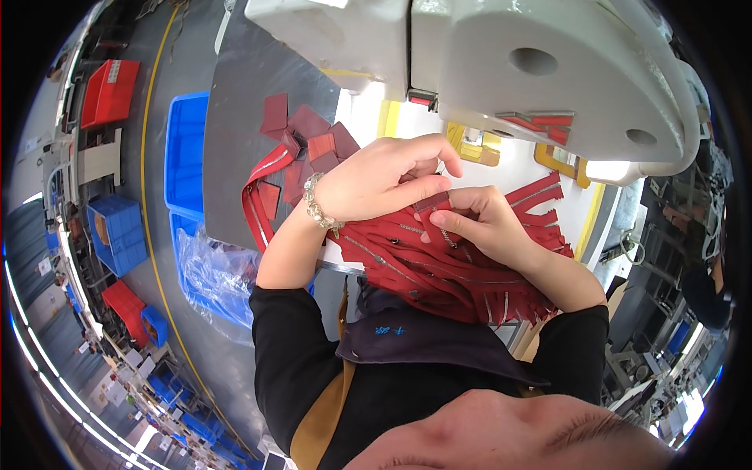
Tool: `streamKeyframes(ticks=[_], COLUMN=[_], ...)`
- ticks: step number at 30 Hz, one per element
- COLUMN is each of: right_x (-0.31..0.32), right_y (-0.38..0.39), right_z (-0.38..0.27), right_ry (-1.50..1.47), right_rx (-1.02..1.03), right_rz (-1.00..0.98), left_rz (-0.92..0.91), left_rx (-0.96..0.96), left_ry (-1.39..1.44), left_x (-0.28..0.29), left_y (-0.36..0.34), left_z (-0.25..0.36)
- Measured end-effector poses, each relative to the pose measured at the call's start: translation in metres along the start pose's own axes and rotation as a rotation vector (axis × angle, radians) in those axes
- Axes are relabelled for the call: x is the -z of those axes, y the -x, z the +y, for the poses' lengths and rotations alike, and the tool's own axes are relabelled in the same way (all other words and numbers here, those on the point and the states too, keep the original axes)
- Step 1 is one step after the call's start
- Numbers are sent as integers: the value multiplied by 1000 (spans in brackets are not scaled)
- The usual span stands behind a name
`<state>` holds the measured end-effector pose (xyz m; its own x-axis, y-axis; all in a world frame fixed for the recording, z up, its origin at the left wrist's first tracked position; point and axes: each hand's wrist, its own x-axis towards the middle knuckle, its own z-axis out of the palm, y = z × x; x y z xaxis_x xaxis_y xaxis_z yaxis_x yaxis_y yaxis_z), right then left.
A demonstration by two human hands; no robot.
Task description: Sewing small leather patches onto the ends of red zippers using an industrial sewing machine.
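Close together in front of the machine, my two hands pinch a small dark red fabric tab (430, 202) at the end of a red zipper (446, 235). My left hand (384, 174), with a beaded bracelet at its wrist, has its thumb on the tab's upper edge. Thumb and fingers of my right hand (484, 222) close on the tab's lower right side, by the zipper teeth. A thick bundle of red zippers (407, 270) hangs over the table's near edge beneath both hands. Left of my left wrist lie loose dark red fabric pieces (307, 125).
A large pale sewing machine head (501, 70) overhangs the work, above yellow metal parts (476, 145). The dark table (239, 117) extends left. Beyond it, blue bins (186, 153) stand on the floor, one draped with clear plastic (211, 270).
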<state>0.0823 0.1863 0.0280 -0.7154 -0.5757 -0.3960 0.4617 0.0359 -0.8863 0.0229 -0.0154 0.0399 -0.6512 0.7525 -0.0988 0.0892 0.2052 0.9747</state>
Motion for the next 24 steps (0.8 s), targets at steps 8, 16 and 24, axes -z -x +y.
streamKeyframes(ticks=[8,16,24], right_x=[3,2,6], right_y=[-1,-1,-2], right_z=[7,3,6], right_ry=[13,-13,-19], right_rx=[6,-2,-4], right_rz=[7,6,-10], left_rz=[45,146,185], left_rx=[4,-191,-289], left_ry=[108,-45,-125], left_x=[-7,-12,-13], left_y=[-1,-3,-8], left_z=[-8,-10,-14])
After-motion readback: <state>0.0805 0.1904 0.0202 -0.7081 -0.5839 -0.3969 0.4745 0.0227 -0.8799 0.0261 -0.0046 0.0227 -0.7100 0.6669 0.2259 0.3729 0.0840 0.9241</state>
